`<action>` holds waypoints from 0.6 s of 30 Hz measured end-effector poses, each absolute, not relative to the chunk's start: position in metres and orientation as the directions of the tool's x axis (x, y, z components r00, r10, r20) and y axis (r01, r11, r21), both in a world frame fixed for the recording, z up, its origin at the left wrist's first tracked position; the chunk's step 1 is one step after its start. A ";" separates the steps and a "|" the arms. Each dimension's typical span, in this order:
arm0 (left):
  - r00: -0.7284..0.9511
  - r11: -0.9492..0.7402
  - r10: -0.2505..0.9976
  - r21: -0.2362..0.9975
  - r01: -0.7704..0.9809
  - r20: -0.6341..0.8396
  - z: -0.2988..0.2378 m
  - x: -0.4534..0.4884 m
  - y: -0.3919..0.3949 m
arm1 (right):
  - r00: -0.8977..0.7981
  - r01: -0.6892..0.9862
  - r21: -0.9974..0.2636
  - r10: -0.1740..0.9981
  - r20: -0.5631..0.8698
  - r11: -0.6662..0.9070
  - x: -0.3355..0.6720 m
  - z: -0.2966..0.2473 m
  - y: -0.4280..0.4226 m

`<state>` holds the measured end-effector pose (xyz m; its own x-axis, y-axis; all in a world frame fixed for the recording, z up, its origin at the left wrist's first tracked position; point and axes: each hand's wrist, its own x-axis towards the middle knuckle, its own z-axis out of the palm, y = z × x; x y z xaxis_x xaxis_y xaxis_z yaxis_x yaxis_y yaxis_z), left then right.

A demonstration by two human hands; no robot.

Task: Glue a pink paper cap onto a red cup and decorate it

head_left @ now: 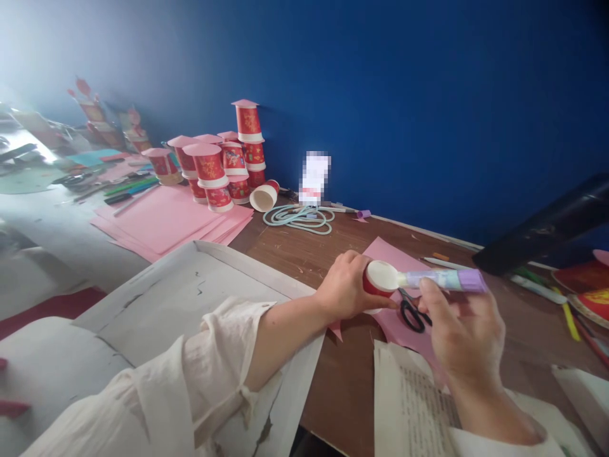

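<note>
My left hand [346, 285] is wrapped round a red paper cup [380, 279], its white base turned toward the right. In my right hand [464, 324] is a glue stick [438, 279] with a purple end, held level, its tip at the rim of the cup's base. Whether the tip presses on the base I cannot tell for sure. Below the two hands lie black-handled scissors [413, 315] on a pink paper sheet [392, 251]. A printed paper page [404, 381] lies under my right wrist.
Stacked red cups with pink paper tops [209, 165] stand by the wall. One cup [265, 197] lies on its side near a coiled pale cable [299, 219] and a blurred phone [314, 178]. Pink sheets [166, 219], a white tray [190, 254] and a black tube [547, 222] surround the workspace.
</note>
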<state>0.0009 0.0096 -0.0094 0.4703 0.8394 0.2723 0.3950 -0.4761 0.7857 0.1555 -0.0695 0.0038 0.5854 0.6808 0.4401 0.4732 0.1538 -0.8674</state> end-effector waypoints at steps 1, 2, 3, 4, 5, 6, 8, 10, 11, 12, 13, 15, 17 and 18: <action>0.468 -0.479 0.839 0.785 0.393 0.277 -0.010 0.001 0.009 | 0.597 0.484 -0.865 0.673 0.437 0.133 0.154 0.006 -0.070; 0.466 -0.485 0.837 0.782 0.393 0.285 -0.010 0.001 0.009 | 0.605 0.492 -0.862 0.665 0.439 0.121 0.153 0.008 -0.070; 0.463 -0.492 0.836 0.776 0.394 0.295 -0.011 0.001 0.010 | 0.613 0.495 -0.861 0.657 0.439 0.113 0.152 0.009 -0.070; 0.458 -0.498 0.836 0.771 0.397 0.303 -0.012 0.001 0.010 | 0.619 0.495 -0.862 0.651 0.440 0.112 0.152 0.009 -0.070; 0.453 -0.499 0.837 0.768 0.401 0.307 -0.012 0.001 0.010 | 0.619 0.494 -0.861 0.648 0.444 0.119 0.152 0.009 -0.070; 0.449 -0.496 0.840 0.767 0.407 0.305 -0.013 0.002 0.010 | 0.615 0.496 -0.858 0.644 0.455 0.132 0.152 0.008 -0.070; 0.441 -0.488 0.846 0.766 0.419 0.298 -0.014 0.002 0.011 | 0.600 0.513 -0.844 0.637 0.483 0.157 0.152 0.005 -0.071; 0.432 -0.492 0.848 0.760 0.425 0.308 -0.015 0.003 0.011 | 0.583 0.527 -0.832 0.640 0.501 0.173 0.152 0.002 -0.071; 0.426 -0.494 0.849 0.756 0.429 0.313 -0.015 0.003 0.011 | 0.576 0.526 -0.831 0.644 0.504 0.180 0.152 0.001 -0.071; 0.420 -0.495 0.850 0.754 0.431 0.318 -0.015 0.003 0.011 | 0.567 0.523 -0.832 0.652 0.503 0.186 0.153 0.000 -0.070; 0.417 -0.492 0.852 0.755 0.433 0.316 -0.015 0.003 0.010 | 0.563 0.526 -0.830 0.655 0.504 0.185 0.154 -0.001 -0.069; 0.415 -0.479 0.858 0.760 0.438 0.302 -0.014 0.003 0.010 | 0.572 0.564 -0.812 0.640 0.513 0.147 0.157 -0.004 -0.067; 0.408 -0.474 0.862 0.761 0.442 0.300 -0.014 0.003 0.009 | 0.602 0.590 -0.801 0.609 0.517 0.097 0.160 -0.006 -0.065; 0.399 -0.474 0.865 0.758 0.449 0.304 -0.014 0.003 0.009 | 0.617 0.580 -0.809 0.598 0.511 0.093 0.161 -0.006 -0.065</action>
<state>0.0034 0.0093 -0.0136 0.3989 0.8651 0.3043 0.4488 -0.4735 0.7579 0.1613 -0.0653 -0.0062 0.6172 0.5985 0.5108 0.5800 0.0927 -0.8093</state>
